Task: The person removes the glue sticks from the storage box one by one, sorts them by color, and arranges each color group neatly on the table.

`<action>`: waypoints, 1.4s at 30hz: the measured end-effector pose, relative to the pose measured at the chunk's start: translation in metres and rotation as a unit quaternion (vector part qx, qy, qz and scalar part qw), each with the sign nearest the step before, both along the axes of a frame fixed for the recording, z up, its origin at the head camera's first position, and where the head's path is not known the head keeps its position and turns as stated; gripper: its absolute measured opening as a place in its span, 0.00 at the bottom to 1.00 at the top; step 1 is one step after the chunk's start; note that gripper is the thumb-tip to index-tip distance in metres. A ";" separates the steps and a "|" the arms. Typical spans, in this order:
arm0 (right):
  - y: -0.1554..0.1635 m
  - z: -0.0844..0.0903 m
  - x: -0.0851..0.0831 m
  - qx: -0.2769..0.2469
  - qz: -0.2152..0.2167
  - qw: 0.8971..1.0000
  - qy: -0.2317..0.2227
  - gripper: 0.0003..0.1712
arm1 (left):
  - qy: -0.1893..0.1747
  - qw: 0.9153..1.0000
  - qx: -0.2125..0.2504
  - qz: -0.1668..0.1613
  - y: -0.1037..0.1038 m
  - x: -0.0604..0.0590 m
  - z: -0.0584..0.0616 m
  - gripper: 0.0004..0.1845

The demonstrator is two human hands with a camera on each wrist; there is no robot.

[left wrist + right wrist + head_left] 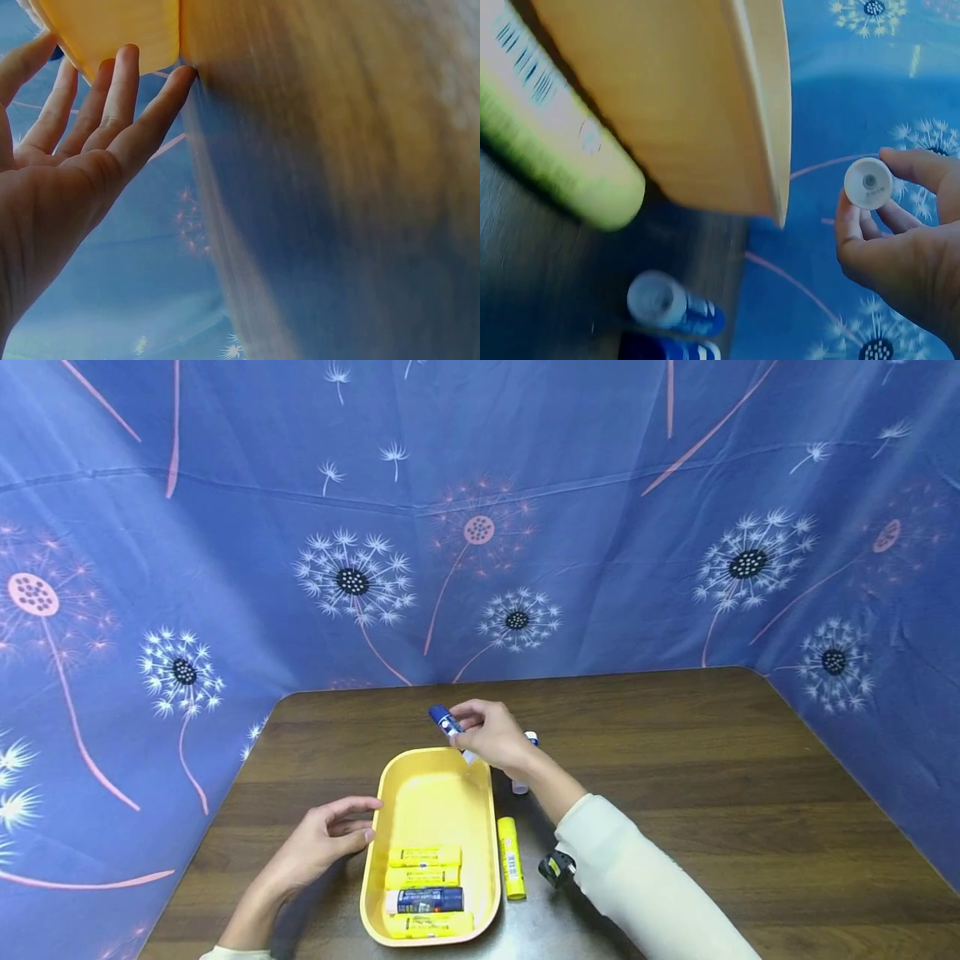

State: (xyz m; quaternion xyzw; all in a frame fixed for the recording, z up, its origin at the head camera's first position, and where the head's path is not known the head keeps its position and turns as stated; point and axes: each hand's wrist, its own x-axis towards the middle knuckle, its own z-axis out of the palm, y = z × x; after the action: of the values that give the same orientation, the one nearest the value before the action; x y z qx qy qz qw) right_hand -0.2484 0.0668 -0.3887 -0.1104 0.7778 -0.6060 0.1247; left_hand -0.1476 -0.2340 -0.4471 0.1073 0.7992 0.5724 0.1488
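Apparent loading step: the right hand (491, 737) pinches a blue-and-white tube (446, 719) above the far edge of the yellow tray (431, 806) — on the table's (675, 752) left half. Left hand (330, 837), fingers extended, at the tray's left edge, contact unclear. Next move calls for lowering — then release.

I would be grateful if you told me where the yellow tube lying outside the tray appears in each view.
Head: the yellow tube is low and near the middle, just right of the yellow tray.
Left wrist: not in it.
Right wrist: large and blurred at upper left, beside the tray.
Shared landmark: the yellow tray, at top left in the left wrist view and upper middle in the right wrist view.
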 end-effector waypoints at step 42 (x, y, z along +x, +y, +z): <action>0.116 -0.080 0.015 0.150 -0.266 0.952 0.002 0.30 | -0.006 1.000 -0.016 0.009 -0.001 0.002 0.000 0.28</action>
State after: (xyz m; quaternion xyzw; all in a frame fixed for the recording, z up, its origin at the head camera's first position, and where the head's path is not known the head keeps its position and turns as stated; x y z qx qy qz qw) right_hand -0.2337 0.1829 -0.4686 0.1190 0.8613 -0.4931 -0.0278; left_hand -0.1460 -0.2355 -0.4473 0.0942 0.8082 0.5615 0.1504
